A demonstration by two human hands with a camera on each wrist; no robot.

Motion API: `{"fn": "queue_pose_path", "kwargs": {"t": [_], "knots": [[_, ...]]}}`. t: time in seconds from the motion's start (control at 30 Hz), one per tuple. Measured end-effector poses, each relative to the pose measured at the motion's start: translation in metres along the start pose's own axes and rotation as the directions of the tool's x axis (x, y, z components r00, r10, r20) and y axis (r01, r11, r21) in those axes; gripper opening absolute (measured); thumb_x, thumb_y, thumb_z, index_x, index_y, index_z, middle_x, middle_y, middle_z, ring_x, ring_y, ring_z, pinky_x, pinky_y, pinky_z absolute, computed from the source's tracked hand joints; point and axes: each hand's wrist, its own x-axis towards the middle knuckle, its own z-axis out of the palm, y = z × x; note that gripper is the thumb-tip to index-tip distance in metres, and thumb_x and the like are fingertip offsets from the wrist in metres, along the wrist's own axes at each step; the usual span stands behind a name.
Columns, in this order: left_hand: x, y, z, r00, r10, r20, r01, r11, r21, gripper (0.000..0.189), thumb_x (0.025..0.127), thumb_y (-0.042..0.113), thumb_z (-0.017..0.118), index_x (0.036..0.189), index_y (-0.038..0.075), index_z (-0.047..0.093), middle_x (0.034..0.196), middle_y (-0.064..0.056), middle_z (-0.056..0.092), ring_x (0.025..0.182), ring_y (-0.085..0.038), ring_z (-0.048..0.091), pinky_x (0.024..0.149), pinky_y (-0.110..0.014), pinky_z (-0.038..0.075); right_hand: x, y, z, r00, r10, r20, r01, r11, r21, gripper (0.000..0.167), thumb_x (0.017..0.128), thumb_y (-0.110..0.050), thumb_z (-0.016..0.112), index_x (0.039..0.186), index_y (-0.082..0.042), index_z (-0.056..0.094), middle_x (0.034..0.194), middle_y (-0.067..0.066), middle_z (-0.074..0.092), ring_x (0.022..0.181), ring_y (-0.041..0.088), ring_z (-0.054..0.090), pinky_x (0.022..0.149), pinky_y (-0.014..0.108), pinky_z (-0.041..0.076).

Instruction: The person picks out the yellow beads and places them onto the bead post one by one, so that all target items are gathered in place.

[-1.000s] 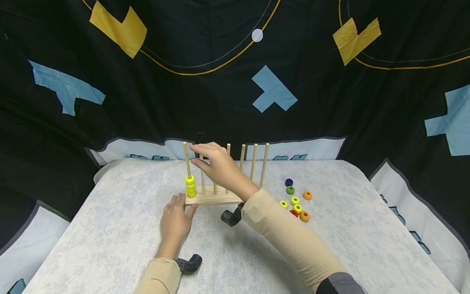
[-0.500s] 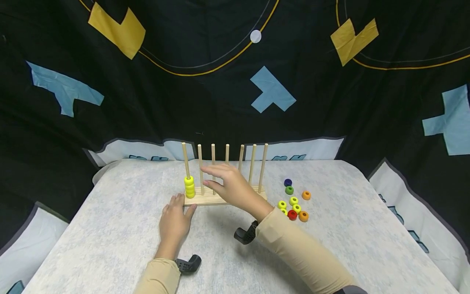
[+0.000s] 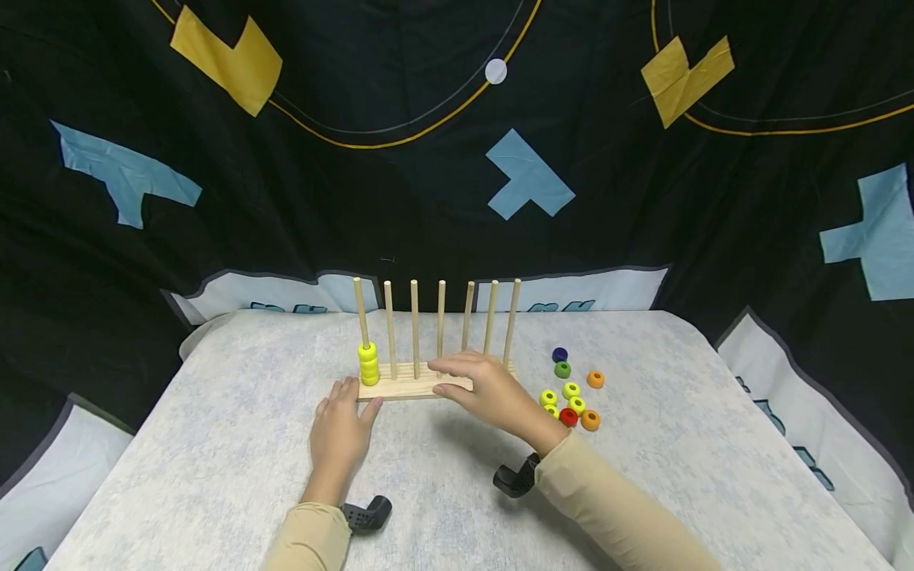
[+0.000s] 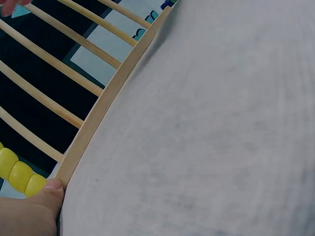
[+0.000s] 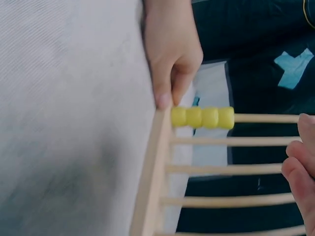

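Note:
A wooden peg stand (image 3: 407,386) with several upright rods stands on the table. Several yellow beads (image 3: 368,365) are stacked on its leftmost rod; the other rods are bare. My left hand (image 3: 339,436) grips the left end of the base, and the right wrist view shows its thumb (image 5: 163,100) on the front edge with fingers behind. My right hand (image 3: 493,392) hovers before the right half of the stand, thumb apart from the fingers, holding nothing. At the right edge of the right wrist view its fingertips (image 5: 300,162) appear without a bead.
Loose beads lie on the table right of the stand: a dark blue bead (image 3: 560,354), a green bead (image 3: 562,369), a red bead (image 3: 568,417), two orange ones and several yellow ones. A black curtain (image 3: 400,214) hangs behind the pale table (image 3: 214,444).
My right hand has moved down and to the right, from beside the top of the leftmost rod to low before the stand's right half. The left hand stays on the base.

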Motion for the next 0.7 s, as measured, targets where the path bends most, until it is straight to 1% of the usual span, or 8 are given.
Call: {"fn": "queue_pose_path", "kwargs": {"t": [0.13,0.27,0.33,0.5,0.67,0.7], "knots": [[0.0,0.0,0.0,1.0,0.003,0.001,-0.003,1.0,-0.002,0.07,0.098,0.041,0.059,0.148,-0.004,0.04,0.154,-0.024,0.039,0.148,-0.041,0.03,0.124,-0.054,0.02,-0.014,0.013,-0.004,0.999,0.04,0.017,-0.041,0.999,0.012,0.039,0.092,-0.022,0.072,0.13,-0.015,0.067,0.13,0.002,0.068,0.122,0.019,0.063,0.101,0.038,0.055],[0.0,0.0,-0.001,1.0,0.009,-0.005,-0.009,1.0,-0.002,0.069,0.098,0.041,0.059,0.148,-0.004,0.041,0.154,-0.024,0.04,0.147,-0.041,0.031,0.123,-0.054,0.021,-0.025,0.029,-0.01,0.998,0.06,0.004,-0.06,0.998,0.017,0.039,0.091,-0.02,0.073,0.13,-0.012,0.067,0.132,0.005,0.067,0.117,0.021,0.066,0.098,0.036,0.057],[0.0,0.0,-0.001,1.0,0.013,-0.01,-0.013,1.0,-0.005,0.069,0.098,0.04,0.06,0.147,-0.004,0.041,0.154,-0.024,0.04,0.147,-0.042,0.031,0.123,-0.054,0.021,-0.03,0.037,-0.012,0.996,0.09,-0.012,-0.09,0.996,0.01,0.039,0.091,-0.021,0.073,0.129,-0.012,0.067,0.132,0.005,0.067,0.114,0.021,0.067,0.095,0.036,0.058],[-0.001,0.0,-0.002,1.0,0.013,-0.014,-0.013,1.0,-0.011,0.069,0.098,0.04,0.06,0.147,-0.005,0.041,0.153,-0.024,0.041,0.147,-0.042,0.031,0.123,-0.055,0.021,-0.042,0.056,-0.02,0.985,0.163,-0.061,-0.164,0.986,-0.016,0.039,0.091,-0.023,0.073,0.128,-0.011,0.068,0.129,0.006,0.069,0.112,0.023,0.068,0.091,0.042,0.059],[0.0,0.0,-0.001,1.0,0.014,-0.005,-0.014,1.0,-0.011,0.07,0.098,0.041,0.059,0.148,-0.005,0.04,0.154,-0.024,0.04,0.148,-0.041,0.03,0.123,-0.055,0.02,-0.055,0.073,-0.032,0.971,0.219,-0.094,-0.223,0.974,-0.029,0.039,0.091,-0.019,0.072,0.128,-0.007,0.067,0.128,0.01,0.069,0.112,0.026,0.068,0.092,0.042,0.059],[0.0,0.001,-0.001,1.0,0.015,-0.004,-0.015,1.0,-0.011,0.069,0.098,0.041,0.059,0.148,-0.005,0.04,0.154,-0.024,0.04,0.148,-0.041,0.03,0.123,-0.055,0.02,-0.058,0.076,-0.034,0.966,0.24,-0.097,-0.243,0.97,-0.025,0.039,0.092,-0.018,0.072,0.128,-0.007,0.067,0.128,0.01,0.069,0.112,0.026,0.068,0.093,0.043,0.058]]}}
